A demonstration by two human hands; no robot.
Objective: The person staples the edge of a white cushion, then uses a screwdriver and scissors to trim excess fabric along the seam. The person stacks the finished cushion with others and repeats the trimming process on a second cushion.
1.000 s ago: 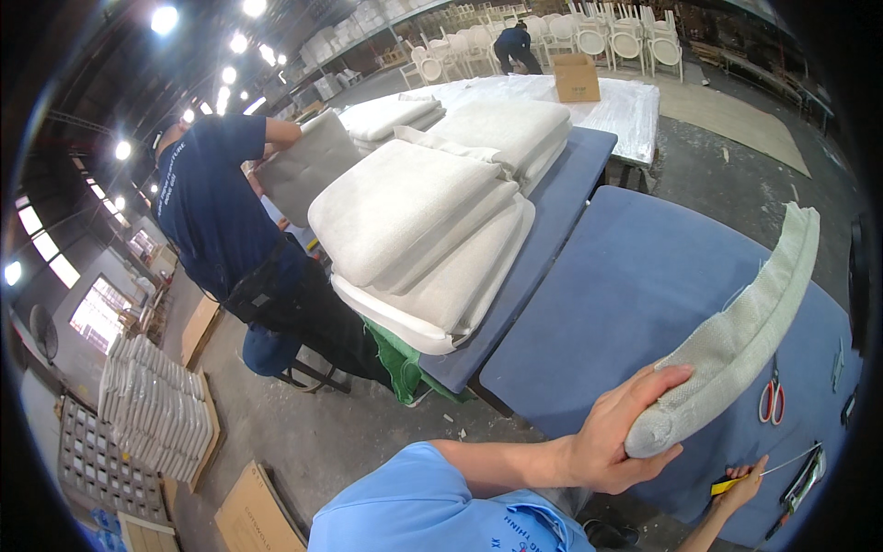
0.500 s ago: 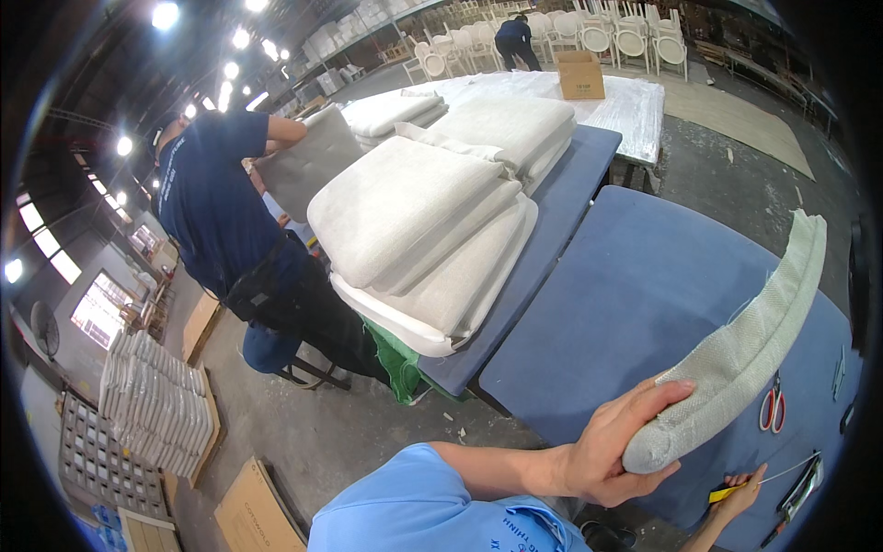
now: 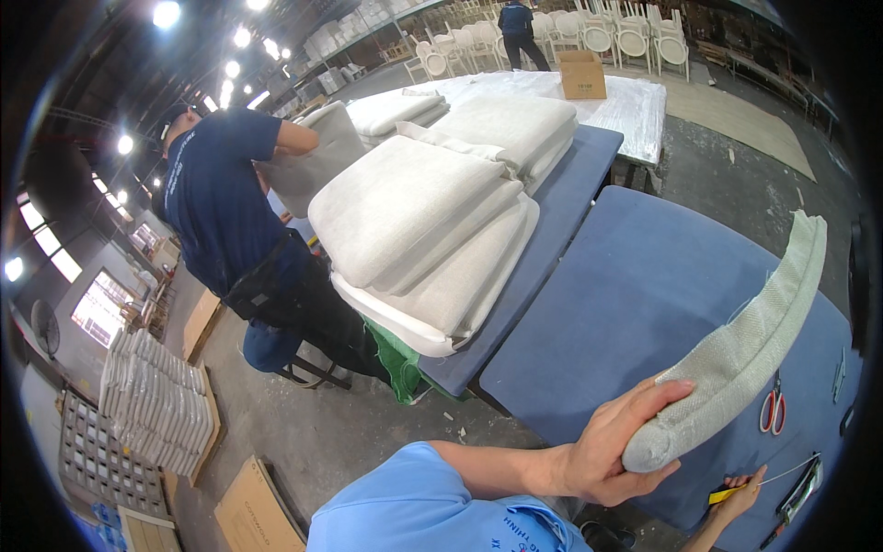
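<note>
Many wrapped pale bundles (image 3: 152,405) stand in a stack on the far left. To the right of them, a co-worker in a dark blue shirt (image 3: 221,202) bends over a grey panel (image 3: 322,156). Next comes a pile of pale cushions (image 3: 414,212) on the farther blue table (image 3: 589,175).

More to the right is the nearer blue table (image 3: 589,313). Before it, the person's left hand (image 3: 612,446) grips the near end of one pale cushion (image 3: 750,354), with the thumb on one side and the other fingers around. This cushion is turned on its edge above the right part of the table, and loose threads show along its upper border.

Near the right edge, the right hand (image 3: 739,501) is closed around the yellow handle (image 3: 722,496) of a tool, from which a thin rod seems to extend. Scissors (image 3: 773,409) lie just beyond.

For good work, I think the left grip should be firm but not crush the padding, and the border should face the eyes. The rod's tip is better pointed away from the fabric and from the left fingers.
</note>
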